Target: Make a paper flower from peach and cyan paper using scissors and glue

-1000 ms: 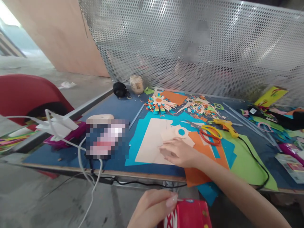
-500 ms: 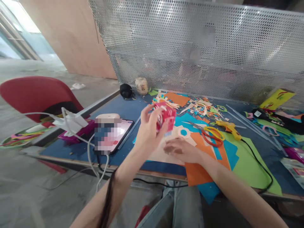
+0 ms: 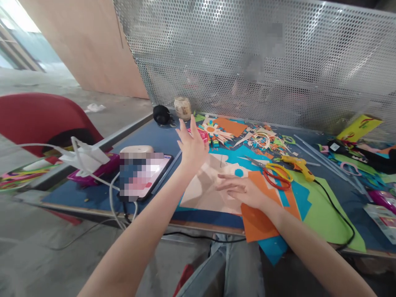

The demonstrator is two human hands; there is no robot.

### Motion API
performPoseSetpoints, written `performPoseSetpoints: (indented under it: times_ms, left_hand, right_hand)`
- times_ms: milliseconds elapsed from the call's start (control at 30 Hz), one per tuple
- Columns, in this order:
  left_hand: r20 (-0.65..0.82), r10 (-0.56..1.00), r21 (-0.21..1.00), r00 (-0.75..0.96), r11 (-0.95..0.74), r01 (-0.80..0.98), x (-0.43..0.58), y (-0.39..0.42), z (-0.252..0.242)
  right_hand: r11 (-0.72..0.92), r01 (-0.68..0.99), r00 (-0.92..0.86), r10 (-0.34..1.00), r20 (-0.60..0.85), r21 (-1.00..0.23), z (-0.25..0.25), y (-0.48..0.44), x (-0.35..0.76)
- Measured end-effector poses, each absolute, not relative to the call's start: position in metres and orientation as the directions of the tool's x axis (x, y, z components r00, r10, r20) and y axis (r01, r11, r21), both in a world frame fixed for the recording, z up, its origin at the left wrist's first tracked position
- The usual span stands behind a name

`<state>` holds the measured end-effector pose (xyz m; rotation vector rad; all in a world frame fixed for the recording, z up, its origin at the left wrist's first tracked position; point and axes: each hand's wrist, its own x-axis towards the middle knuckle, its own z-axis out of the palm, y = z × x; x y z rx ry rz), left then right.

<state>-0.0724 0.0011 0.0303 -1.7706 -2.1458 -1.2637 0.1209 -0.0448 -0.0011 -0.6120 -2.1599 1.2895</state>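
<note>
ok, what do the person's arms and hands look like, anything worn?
The left hand and right hand wear no gloves; no ring, watch or bracelet visible. The left arm and right arm are bare to the frame edge, no sleeves showing. No markings or cables.

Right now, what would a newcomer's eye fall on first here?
The left hand, raised open over the table with a red box just past its fingers. Beside it the right hand lies flat on beige paper, with red-and-yellow scissors to its right.
</note>
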Motion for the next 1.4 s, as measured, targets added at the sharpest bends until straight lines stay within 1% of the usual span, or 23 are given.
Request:
performPoseSetpoints:
  times_ms: [67, 100, 133, 167, 200, 267, 300, 333, 400, 433, 500, 600, 700, 833, 900, 1000, 1100, 1200, 1300, 1400]
  left_hand:
    - [0.47, 0.815, 0.541, -0.338, 0.036, 0.84, -0.064, -0.008, 0.041]
    - [0.455, 0.821, 0.534, -0.345, 0.058, 0.844, -0.06, -0.013, 0.045]
    - [0.463, 0.812, 0.511, -0.355, 0.083, 0.856, -0.056, -0.019, 0.048]
    - [0.511, 0.781, 0.472, -0.359, 0.094, 0.876, -0.053, -0.024, 0.05]
    - [0.579, 0.752, 0.404, -0.315, 0.07, 0.912, -0.049, -0.029, 0.051]
    - [0.703, 0.67, 0.286, -0.238, 0.04, 0.957, -0.038, -0.038, 0.05]
    - [0.733, 0.664, 0.213, -0.147, -0.018, 0.977, -0.032, -0.04, 0.048]
    - [0.729, 0.683, 0.134, -0.037, -0.09, 0.987, -0.025, -0.041, 0.045]
    - [0.622, 0.756, -0.012, 0.204, -0.252, 0.968, -0.012, -0.039, 0.036]
    - [0.568, 0.774, -0.055, 0.281, -0.305, 0.951, -0.007, -0.036, 0.031]
    - [0.446, 0.842, -0.051, 0.302, -0.313, 0.948, -0.002, -0.029, 0.019]
    - [0.303, 0.927, 0.045, 0.22, -0.245, 0.969, -0.004, -0.018, 0.003]
    - [0.255, 0.949, 0.111, 0.187, -0.221, 0.969, -0.011, -0.014, -0.006]
    - [0.206, 0.944, 0.156, 0.258, -0.292, 0.944, -0.012, -0.015, -0.004]
    - [0.163, 0.942, 0.194, 0.292, -0.321, 0.927, -0.009, -0.017, -0.001]
    - [0.156, 0.941, 0.222, 0.299, -0.328, 0.918, -0.005, -0.02, 0.0]
    - [0.171, 0.929, 0.243, 0.327, -0.361, 0.9, -0.006, -0.022, -0.001]
    - [0.195, 0.908, 0.273, 0.37, -0.413, 0.869, -0.009, -0.022, 0.0]
    - [0.246, 0.91, 0.346, 0.333, -0.403, 0.847, -0.012, -0.021, 0.002]
    - [0.279, 0.9, 0.443, 0.334, -0.429, 0.787, -0.014, -0.019, 0.005]
  right_hand:
    - [0.403, 0.028, -0.738, 0.626, 0.252, -0.915, 0.002, -0.044, 0.122]
    - [0.409, 0.018, -0.719, 0.639, 0.273, -0.912, 0.003, -0.043, 0.123]
    - [0.436, 0.034, -0.685, 0.666, 0.297, -0.899, 0.003, -0.041, 0.125]
    - [0.482, 0.083, -0.634, 0.701, 0.327, -0.872, 0.003, -0.039, 0.126]
    - [0.535, 0.169, -0.566, 0.74, 0.362, -0.828, 0.002, -0.036, 0.127]
    - [0.592, 0.408, -0.424, 0.797, 0.43, -0.695, -0.004, -0.029, 0.129]
    - [0.58, 0.525, -0.369, 0.815, 0.447, -0.623, -0.007, -0.025, 0.13]
    - [0.547, 0.624, -0.331, 0.832, 0.445, -0.558, -0.011, -0.022, 0.13]
    - [0.452, 0.767, -0.277, 0.873, 0.401, -0.455, -0.018, -0.019, 0.132]
    - [0.405, 0.814, -0.256, 0.893, 0.369, -0.416, -0.02, -0.018, 0.133]
    - [0.336, 0.872, -0.228, 0.923, 0.311, -0.357, -0.022, -0.02, 0.134]
    - [0.302, 0.897, -0.221, 0.939, 0.264, -0.322, -0.02, -0.024, 0.134]
    - [0.283, 0.898, -0.209, 0.948, 0.239, -0.338, -0.018, -0.025, 0.132]
    - [0.291, 0.872, -0.223, 0.952, 0.209, -0.393, -0.018, -0.025, 0.133]
    - [0.31, 0.853, -0.224, 0.944, 0.243, -0.42, -0.019, -0.025, 0.135]
    - [0.344, 0.814, -0.213, 0.926, 0.311, -0.469, -0.018, -0.025, 0.138]
    - [0.338, 0.753, -0.184, 0.932, 0.313, -0.564, -0.018, -0.024, 0.143]
    - [0.296, 0.662, -0.131, 0.95, 0.282, -0.689, -0.016, -0.022, 0.146]
    - [0.227, 0.528, -0.058, 0.971, 0.232, -0.818, -0.012, -0.021, 0.147]
    - [0.162, 0.393, -0.014, 0.985, 0.171, -0.905, -0.006, -0.02, 0.145]
